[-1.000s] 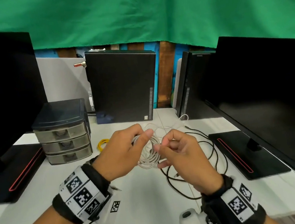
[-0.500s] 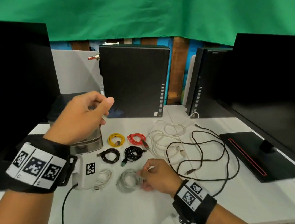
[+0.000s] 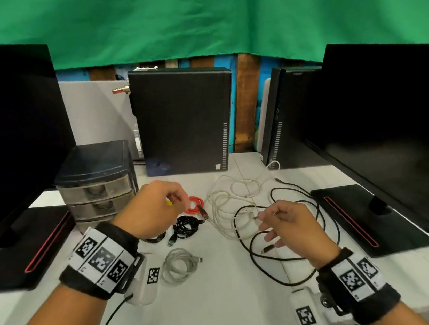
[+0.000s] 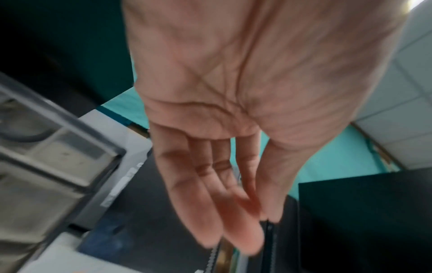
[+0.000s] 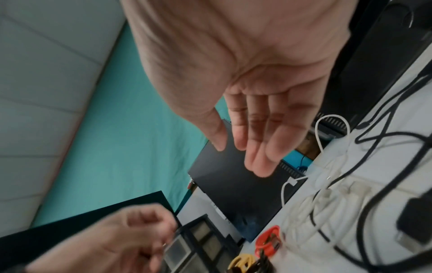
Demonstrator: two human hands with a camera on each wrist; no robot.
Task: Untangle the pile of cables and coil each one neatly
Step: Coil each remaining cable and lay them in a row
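A loose tangle of white cable (image 3: 226, 201) and black cable (image 3: 295, 257) lies on the white table (image 3: 225, 304) at centre right. My right hand (image 3: 263, 228) hovers over it with relaxed fingers. The right wrist view shows that hand (image 5: 240, 153) empty above the white cable (image 5: 301, 212) and black cable (image 5: 364, 160). A grey coil (image 3: 178, 265) lies alone in front. Behind it lie a red coil (image 3: 195, 205) and a black coil (image 3: 187, 225). My left hand (image 3: 179, 200) hangs over the coils, loosely curled, hiding most of a yellow coil (image 5: 242, 261). Its palm (image 4: 245, 230) is empty.
A small drawer unit (image 3: 97, 187) stands at the back left. Two black computer towers (image 3: 184, 122) (image 3: 283, 116) stand along the back. Dark monitors (image 3: 1, 129) (image 3: 391, 113) flank the table, with their bases (image 3: 28, 239) (image 3: 363, 219) on both sides.
Both hands held the grey coil a second ago. The right hand laid it on the table, let go and moved right over the tangle. The left hand rose, then came down over the coils.
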